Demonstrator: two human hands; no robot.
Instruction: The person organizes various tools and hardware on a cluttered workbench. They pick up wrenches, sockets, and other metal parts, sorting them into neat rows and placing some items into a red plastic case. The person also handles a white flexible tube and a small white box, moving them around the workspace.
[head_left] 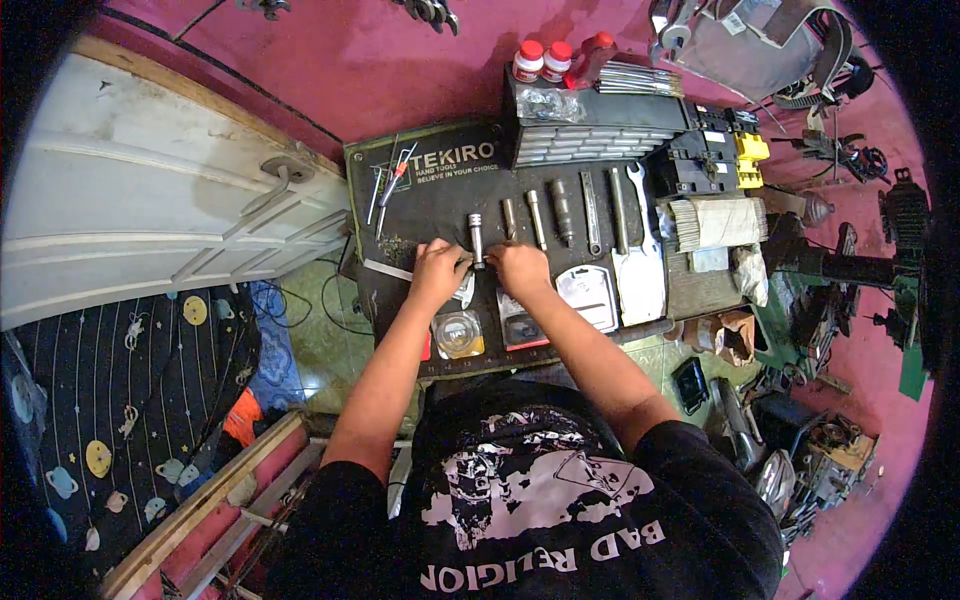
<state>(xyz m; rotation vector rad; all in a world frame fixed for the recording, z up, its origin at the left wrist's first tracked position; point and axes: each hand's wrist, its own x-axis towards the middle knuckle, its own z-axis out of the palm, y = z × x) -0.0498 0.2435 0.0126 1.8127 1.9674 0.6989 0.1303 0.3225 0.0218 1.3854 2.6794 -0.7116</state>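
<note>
A metal socket tool with a shiny ribbed head lies upright in the picture on the dark mat, its narrow lower end between my two hands. My left hand is closed just left of that end, fingers curled and pointing inward. On the other side my right hand is also closed, its fingertips close to the tool. Whether either hand grips it, I cannot tell. To its right lie a short socket, a longer tube socket and a dark thick cylindrical tool.
Further right are a flat wrench, a metal rod and an open-end spanner. Packaged parts lie along the near edge. A drawer cabinet stands at the back; screwdrivers lie back left. A white door borders the left.
</note>
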